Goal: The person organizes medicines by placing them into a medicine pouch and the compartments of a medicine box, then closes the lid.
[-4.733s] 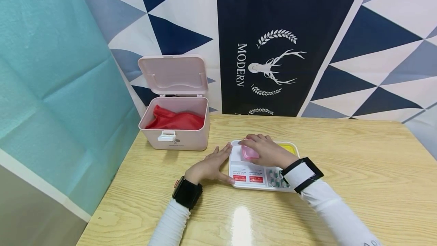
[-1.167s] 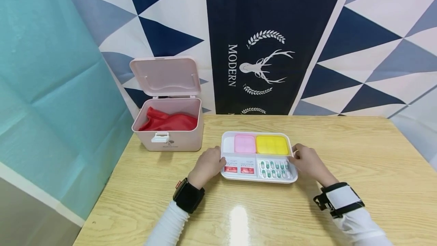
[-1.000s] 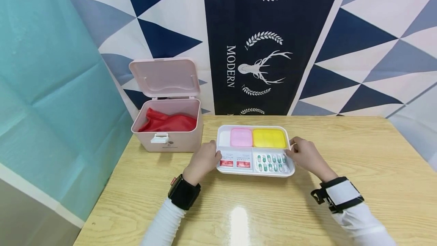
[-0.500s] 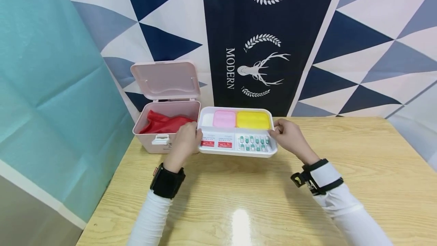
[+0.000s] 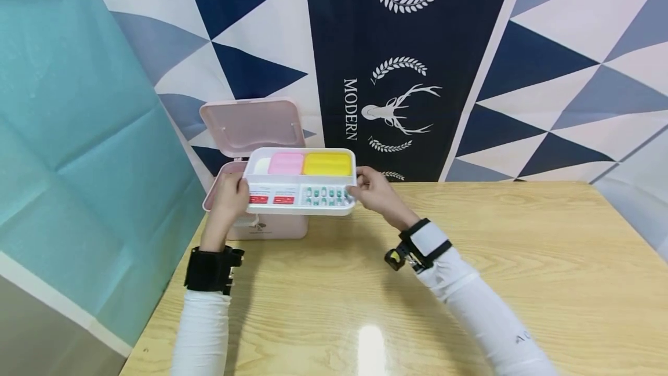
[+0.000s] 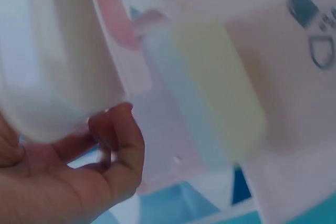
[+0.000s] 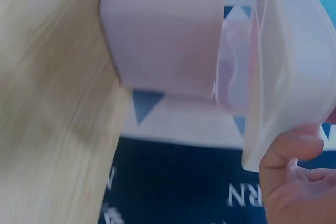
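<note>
Left hand (image 5: 231,195): fingers (image 6: 118,140) curl under the left short end of the white tray (image 5: 300,209), thumb side on the rim, so the end is pinched between thumb and fingers. Right hand (image 5: 371,188): the same hold at the right short end, with fingers (image 7: 286,153) wrapped around the tray's edge in the right wrist view. A grip at both ends appears meant to hold the tray level, since its contents lie loose in open compartments.

Tray position: it spans the gap between the two hands, off the desk (image 5: 469,260), held in the air over the front of the pink box (image 5: 282,226). It looks close to level. Whether its underside touches the box rim cannot be told.

Tray contents: a pink case (image 5: 285,163) and a yellow case (image 5: 327,163) in the rear compartments, a small white item at the rear left, red-labelled packets (image 5: 271,198) at front left, and a blister strip of green capsules (image 5: 326,194) at front right.

Box: it stands at the desk's far left corner with its lid (image 5: 249,123) hinged back and upright, which leaves the mouth open beneath the tray. The tray hides most of the interior.

Surroundings: a teal panel (image 5: 68,132) at the left and a blue and white patterned backdrop (image 5: 522,62) behind the desk.
</note>
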Demonstrator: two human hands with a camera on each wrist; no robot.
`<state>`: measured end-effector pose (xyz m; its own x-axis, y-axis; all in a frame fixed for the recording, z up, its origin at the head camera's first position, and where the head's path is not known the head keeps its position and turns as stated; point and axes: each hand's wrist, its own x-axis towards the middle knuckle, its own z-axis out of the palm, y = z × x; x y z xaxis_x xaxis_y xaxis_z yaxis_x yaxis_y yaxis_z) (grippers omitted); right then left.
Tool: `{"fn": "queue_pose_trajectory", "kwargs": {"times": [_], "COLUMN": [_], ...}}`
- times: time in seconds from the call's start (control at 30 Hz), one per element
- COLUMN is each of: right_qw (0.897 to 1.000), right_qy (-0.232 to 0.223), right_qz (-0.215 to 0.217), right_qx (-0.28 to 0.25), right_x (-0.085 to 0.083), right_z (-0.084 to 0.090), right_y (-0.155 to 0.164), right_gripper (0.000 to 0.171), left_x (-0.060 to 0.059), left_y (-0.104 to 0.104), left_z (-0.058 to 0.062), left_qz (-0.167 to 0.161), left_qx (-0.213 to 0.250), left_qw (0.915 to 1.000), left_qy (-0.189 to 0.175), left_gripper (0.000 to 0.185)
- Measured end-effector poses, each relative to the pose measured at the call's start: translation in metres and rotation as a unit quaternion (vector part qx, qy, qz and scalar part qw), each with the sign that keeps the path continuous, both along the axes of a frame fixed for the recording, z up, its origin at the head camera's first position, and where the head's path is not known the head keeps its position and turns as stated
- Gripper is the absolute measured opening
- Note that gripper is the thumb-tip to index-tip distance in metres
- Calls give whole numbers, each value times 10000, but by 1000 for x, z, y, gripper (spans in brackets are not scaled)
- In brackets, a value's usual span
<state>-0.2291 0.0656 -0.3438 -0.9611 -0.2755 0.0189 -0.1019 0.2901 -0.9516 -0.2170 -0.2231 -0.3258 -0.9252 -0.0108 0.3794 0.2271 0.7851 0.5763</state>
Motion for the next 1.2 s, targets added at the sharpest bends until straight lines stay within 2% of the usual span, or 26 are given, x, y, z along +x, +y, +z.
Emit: {"fn": "queue_pose_trajectory", "kwargs": {"times": [0.13, 0.23, 0.4, 0.5, 0.67, 0.8, 0.93, 1.2], "right_qw": [9968, 9922, 9852, 9821, 9753, 9773, 9842, 9929], "right_qy": [-314, -487, -651, -622, -508, -509, -509, -436], "right_qz": [405, 631, 937, 1163, 1524, 1467, 1270, 924], "right_qx": [-618, -961, -1281, -1345, -1515, -1445, -1124, -611], "right_x": [-9, -15, -23, -28, -38, -42, -42, -41], "right_z": [-3, -5, -13, -18, -28, -33, -36, -40], "right_y": [-25, -43, -67, -77, -87, -91, -93, -96], "right_gripper": [52, 52, 42, 43, 57, 60, 57, 50], "left_x": [-4, -6, -11, -16, -25, -29, -32, -34], "left_y": [-20, -32, -47, -55, -62, -64, -66, -69], "left_z": [1, 1, -4, -9, -19, -25, -30, -46], "left_qz": [596, 1121, 1814, 2103, 2358, 2467, 2486, 2415], "left_qx": [345, 684, 1255, 1464, 1751, 1807, 1825, 1545], "left_qw": [9970, 9894, 9729, 9641, 9539, 9504, 9491, 9561], "left_qy": [-349, -625, -695, -698, -610, -572, -643, -599], "left_gripper": [33, 38, 37, 36, 36, 35, 35, 34]}}
